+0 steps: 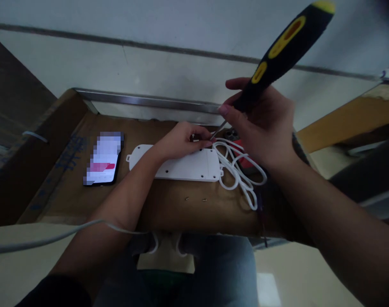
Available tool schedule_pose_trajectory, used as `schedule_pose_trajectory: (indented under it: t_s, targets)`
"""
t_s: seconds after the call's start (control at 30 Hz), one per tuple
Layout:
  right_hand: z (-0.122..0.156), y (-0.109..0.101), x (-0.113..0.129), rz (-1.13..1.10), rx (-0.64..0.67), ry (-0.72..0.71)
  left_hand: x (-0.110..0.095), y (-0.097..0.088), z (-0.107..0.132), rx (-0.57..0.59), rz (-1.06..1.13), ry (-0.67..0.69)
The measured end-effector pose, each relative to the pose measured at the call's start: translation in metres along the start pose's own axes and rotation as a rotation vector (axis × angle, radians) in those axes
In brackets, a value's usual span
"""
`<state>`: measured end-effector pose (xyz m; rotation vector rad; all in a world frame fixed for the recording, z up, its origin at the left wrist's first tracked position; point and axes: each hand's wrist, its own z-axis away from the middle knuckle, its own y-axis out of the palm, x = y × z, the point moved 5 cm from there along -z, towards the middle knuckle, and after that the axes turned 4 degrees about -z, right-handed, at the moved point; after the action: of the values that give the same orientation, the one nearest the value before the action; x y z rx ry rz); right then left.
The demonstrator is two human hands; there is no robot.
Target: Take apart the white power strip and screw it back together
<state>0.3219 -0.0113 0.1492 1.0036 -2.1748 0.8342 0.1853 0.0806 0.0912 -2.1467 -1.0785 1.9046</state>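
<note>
A white power strip (184,168) lies with its back side up, showing several dark screw holes. My right hand (268,123) is closed round a black and yellow screwdriver (285,49), tilted with its handle up to the right. Its thin shaft slopes down to the fingertips of my left hand (184,140). That hand rests over the strip's far edge, thumb and fingers pinched around the screwdriver's tip; whatever is between them is hidden. Two small screws (204,200) lie on the brown surface in front of the strip. A coiled white cord (236,166) lies at the strip's right end.
A phone with a lit screen (103,160) lies on the left of the brown cardboard surface (69,200). A red phone (244,160) is partly under the cord. Near the front right lies a thin dark tool (261,213). A raised cardboard side (37,153) bounds the left.
</note>
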Motion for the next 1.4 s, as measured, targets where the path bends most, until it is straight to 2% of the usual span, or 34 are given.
schedule_pose_trajectory:
  t_s: [0.1, 0.3, 0.53, 0.63, 0.73, 0.93, 1.13, 1.4]
  targets:
    - [-0.002, -0.002, -0.001, -0.001, 0.035, -0.005, 0.002, 0.000, -0.001, -0.009, 0.023, -0.003]
    - [-0.003, -0.005, 0.010, -0.059, -0.040, -0.158, 0.008, -0.001, -0.003, -0.094, 0.052, -0.024]
    - [0.001, -0.004, 0.015, 0.039, -0.101, -0.095, 0.006, 0.000, -0.004, -0.129, 0.009, -0.033]
    - [-0.001, -0.007, 0.010, 0.038, -0.113, -0.070, 0.003, 0.000, -0.003, -0.064, 0.004, -0.003]
    - [-0.007, -0.012, 0.005, 0.000, -0.130, -0.104, 0.002, 0.000, -0.002, -0.031, 0.008, 0.017]
    - [-0.011, -0.017, 0.004, -0.012, -0.129, -0.116, 0.004, -0.001, -0.003, -0.069, 0.001, 0.054]
    - [-0.010, -0.017, 0.011, -0.001, -0.110, -0.221, 0.002, -0.003, -0.003, -0.103, -0.033, 0.039]
    - [-0.010, -0.016, 0.008, 0.005, -0.103, -0.179, 0.006, 0.000, -0.003, -0.099, -0.008, 0.044]
